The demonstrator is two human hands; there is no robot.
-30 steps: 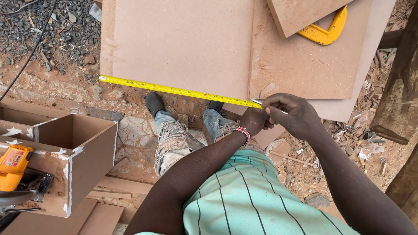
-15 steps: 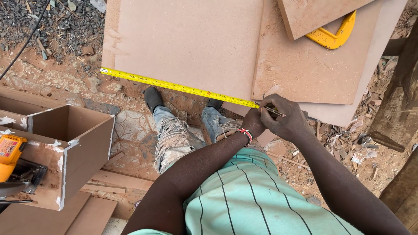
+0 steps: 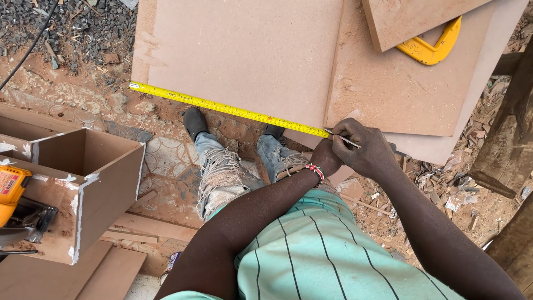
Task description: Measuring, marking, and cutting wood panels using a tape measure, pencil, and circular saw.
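The yellow tape measure [image 3: 227, 108] ran along the near edge of the flat brown board [image 3: 244, 55], ending just beside the fingers. The right hand [image 3: 363, 150] pinched a thin pencil [image 3: 345, 139] at that edge; the left hand [image 3: 325, 157] curled shut against it, on what I cannot tell. A yellow handle [image 3: 430, 47] lay beyond.

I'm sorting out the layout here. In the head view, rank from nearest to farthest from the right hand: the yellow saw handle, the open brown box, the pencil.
1. Pencil: held in the right hand, at the tape's end.
2. Yellow saw handle: up and to the right, on the boards.
3. Open brown box: far left, on the ground.
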